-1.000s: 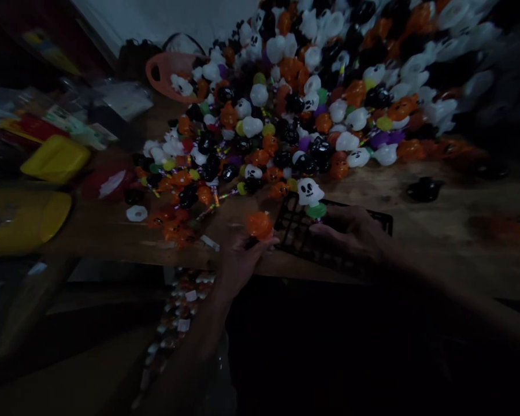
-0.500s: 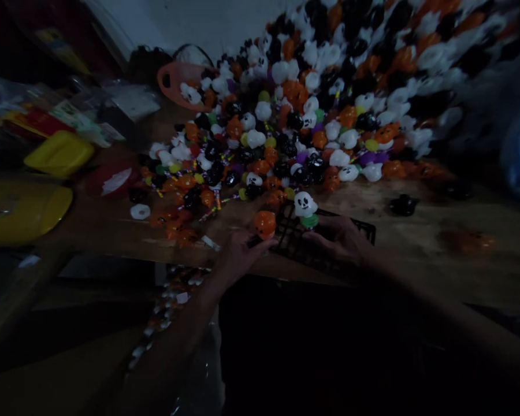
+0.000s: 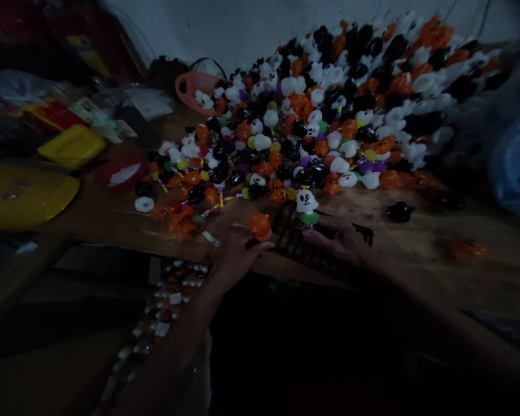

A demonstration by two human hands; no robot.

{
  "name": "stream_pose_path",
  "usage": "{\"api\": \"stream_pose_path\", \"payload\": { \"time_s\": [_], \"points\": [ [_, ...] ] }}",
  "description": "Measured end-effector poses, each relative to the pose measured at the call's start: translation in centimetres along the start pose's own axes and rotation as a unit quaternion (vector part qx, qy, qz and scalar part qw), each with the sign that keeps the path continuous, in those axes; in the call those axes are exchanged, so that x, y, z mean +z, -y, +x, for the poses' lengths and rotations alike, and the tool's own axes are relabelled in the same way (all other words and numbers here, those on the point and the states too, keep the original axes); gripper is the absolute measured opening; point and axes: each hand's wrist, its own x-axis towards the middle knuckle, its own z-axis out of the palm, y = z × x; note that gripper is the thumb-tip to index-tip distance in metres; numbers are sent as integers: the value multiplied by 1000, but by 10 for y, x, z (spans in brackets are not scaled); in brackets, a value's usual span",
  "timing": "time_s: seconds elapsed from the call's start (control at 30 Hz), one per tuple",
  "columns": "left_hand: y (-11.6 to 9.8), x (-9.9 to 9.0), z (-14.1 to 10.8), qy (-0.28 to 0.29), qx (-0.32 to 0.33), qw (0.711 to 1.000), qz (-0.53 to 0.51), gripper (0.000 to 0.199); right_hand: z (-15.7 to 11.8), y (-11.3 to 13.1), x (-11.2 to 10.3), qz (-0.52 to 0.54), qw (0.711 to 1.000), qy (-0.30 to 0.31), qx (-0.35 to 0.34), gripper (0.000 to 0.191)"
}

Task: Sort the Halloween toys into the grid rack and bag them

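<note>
My left hand point(image 3: 236, 257) is closed around the base of an orange pumpkin topper point(image 3: 259, 223), thumb and fingers pinching it low. A white skull topper point(image 3: 306, 200) on a green cap point(image 3: 309, 219) stands upright in my right hand point(image 3: 340, 238), whose fingers grip just below the cap, where a bit of a candy-coloured tube shows. Under and between both hands lies a black plastic grid tray point(image 3: 288, 237) at the table's front edge. Dim light hides the lower parts of both held pieces.
A large heap of orange, black and white toppers point(image 3: 301, 107) fills the back of the wooden table point(image 3: 420, 271). An orange scoop point(image 3: 190, 95) lies at its left edge. Yellow containers point(image 3: 26, 193) and a red dish point(image 3: 121, 173) sit left; a black topper point(image 3: 400, 212) lies right.
The camera view has shifted slightly. In my left hand the pumpkin topper has turned, so its dark face marks no longer show. My right hand still holds the skull topper.
</note>
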Motion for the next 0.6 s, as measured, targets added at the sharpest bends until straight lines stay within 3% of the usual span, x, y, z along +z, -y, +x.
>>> {"api": "stream_pose_path", "payload": {
  "time_s": [0.33,0.47,0.6],
  "points": [
    [3,-2,8,31,10,999,12,16,5,-1,-3,-35,999,18,11,26],
    [2,1,7,7,4,1000,9,16,5,0,-7,0,1000,28,6,24],
    [2,9,-1,-31,-8,999,28,20,-1,12,0,-63,995,-65,-32,19]
  ]
}}
